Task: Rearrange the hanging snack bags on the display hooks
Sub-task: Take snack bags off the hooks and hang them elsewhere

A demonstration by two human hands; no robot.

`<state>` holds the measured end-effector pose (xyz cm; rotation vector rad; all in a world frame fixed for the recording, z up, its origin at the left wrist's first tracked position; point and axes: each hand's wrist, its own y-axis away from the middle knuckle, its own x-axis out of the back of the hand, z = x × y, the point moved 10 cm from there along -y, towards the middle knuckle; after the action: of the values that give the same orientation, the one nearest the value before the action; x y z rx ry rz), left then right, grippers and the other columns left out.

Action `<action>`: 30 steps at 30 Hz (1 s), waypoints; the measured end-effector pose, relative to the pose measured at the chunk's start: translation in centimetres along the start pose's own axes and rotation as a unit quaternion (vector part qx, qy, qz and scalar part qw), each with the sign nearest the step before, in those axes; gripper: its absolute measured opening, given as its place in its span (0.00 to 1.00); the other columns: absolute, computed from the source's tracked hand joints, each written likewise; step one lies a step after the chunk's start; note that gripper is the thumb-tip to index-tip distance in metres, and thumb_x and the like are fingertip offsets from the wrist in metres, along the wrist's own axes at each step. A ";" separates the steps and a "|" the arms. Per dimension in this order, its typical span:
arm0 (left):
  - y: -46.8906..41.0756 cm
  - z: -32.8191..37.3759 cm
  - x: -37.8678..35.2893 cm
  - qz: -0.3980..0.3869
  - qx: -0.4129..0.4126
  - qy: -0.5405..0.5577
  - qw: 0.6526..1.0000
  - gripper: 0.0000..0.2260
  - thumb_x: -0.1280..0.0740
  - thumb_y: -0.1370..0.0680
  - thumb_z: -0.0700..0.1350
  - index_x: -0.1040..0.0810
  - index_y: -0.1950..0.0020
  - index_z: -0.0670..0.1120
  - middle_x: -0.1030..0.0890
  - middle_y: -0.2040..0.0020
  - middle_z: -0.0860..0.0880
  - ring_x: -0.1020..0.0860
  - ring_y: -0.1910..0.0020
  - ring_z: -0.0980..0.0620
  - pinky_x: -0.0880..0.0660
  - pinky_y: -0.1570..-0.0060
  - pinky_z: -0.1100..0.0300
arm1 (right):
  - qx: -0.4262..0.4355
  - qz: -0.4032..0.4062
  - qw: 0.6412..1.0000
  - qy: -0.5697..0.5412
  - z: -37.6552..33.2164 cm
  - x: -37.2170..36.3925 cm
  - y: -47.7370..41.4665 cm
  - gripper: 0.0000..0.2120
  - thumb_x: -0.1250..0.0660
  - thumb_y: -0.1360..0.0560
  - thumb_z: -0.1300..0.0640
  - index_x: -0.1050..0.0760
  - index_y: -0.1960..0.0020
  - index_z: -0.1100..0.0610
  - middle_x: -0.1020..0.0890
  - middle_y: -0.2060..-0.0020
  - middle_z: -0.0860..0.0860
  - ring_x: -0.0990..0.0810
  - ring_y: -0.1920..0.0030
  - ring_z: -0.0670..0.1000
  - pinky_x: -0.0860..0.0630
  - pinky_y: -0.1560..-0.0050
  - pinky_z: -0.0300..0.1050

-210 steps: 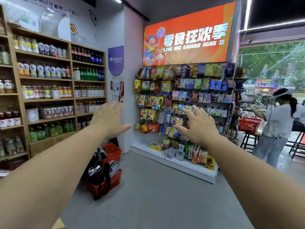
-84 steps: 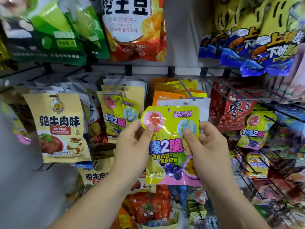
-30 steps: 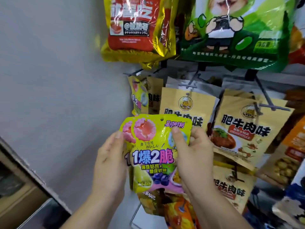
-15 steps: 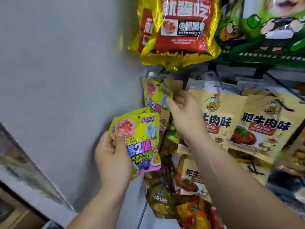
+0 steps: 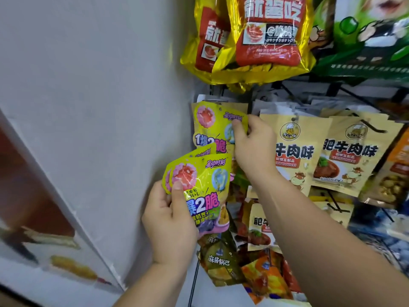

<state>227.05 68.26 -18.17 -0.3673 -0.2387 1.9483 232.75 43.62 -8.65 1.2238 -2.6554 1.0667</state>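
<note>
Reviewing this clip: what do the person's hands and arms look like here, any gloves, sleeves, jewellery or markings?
Both the left hand and the right hand are bare: no gloves, and no rings visible on the fingers. Both forearms are uncovered to the frame edge, with no sleeve in view. No watch, bracelet or markings show at either wrist. Nails look short and unpainted.

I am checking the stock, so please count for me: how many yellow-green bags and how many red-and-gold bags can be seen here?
Yellow-green bags: 3 (one hanging, gripped by the right hand; two held in the left hand)
Red-and-gold bags: 2 (both hanging in the top row)
Total: 5
</note>
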 end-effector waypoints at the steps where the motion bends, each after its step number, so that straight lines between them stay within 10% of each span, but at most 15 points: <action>1: 0.2 0.1 0.1 -0.008 -0.001 0.000 1.000 0.07 0.36 0.19 0.52 0.19 0.51 0.54 0.13 0.56 0.55 0.14 0.56 0.51 0.16 0.52 0.42 | 0.008 0.005 1.000 0.006 -0.4 0.5 0.4 0.18 0.35 0.17 0.56 0.31 0.64 0.58 0.33 0.72 0.49 0.35 0.71 0.44 0.42 0.70 0.43; 15: 1.8 -1.0 -1.7 -0.095 0.017 -0.023 0.995 0.10 0.36 0.19 0.53 0.19 0.52 0.49 0.15 0.59 0.49 0.16 0.56 0.40 0.19 0.56 0.37 | 0.043 0.107 0.991 0.065 1.5 15.2 5.2 0.09 0.35 0.17 0.51 0.22 0.55 0.51 0.22 0.66 0.44 0.25 0.66 0.51 0.27 0.63 0.50; 19: 2.7 -0.2 -4.3 -0.120 0.013 -0.012 0.993 0.08 0.35 0.16 0.49 0.18 0.53 0.51 0.14 0.59 0.52 0.15 0.58 0.50 0.17 0.56 0.44 | 0.011 0.129 0.989 0.068 4.3 19.8 7.2 0.17 0.35 0.19 0.45 0.23 0.55 0.59 0.21 0.65 0.60 0.23 0.64 0.66 0.23 0.64 0.63; 25: 7.1 2.1 -10.6 -0.198 0.010 0.025 0.980 0.09 0.35 0.18 0.52 0.18 0.50 0.50 0.14 0.58 0.45 0.17 0.60 0.47 0.18 0.57 0.36 | -0.053 0.067 0.995 -0.053 7.6 23.4 9.3 0.13 0.32 0.17 0.56 0.18 0.58 0.43 0.17 0.67 0.45 0.22 0.67 0.47 0.26 0.67 0.44; 30: 13.7 4.6 -17.3 -0.260 -0.020 0.046 0.964 0.10 0.35 0.16 0.54 0.18 0.49 0.50 0.17 0.58 0.38 0.20 0.62 0.45 0.21 0.59 0.44 | -0.087 0.086 0.992 -0.038 11.4 31.4 10.5 0.17 0.30 0.19 0.50 0.27 0.65 0.53 0.30 0.74 0.51 0.33 0.72 0.48 0.36 0.71 0.47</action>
<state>219.99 47.01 -15.93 -0.3765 -0.2820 1.4069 206.73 20.86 -14.11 1.0412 -2.8843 0.7992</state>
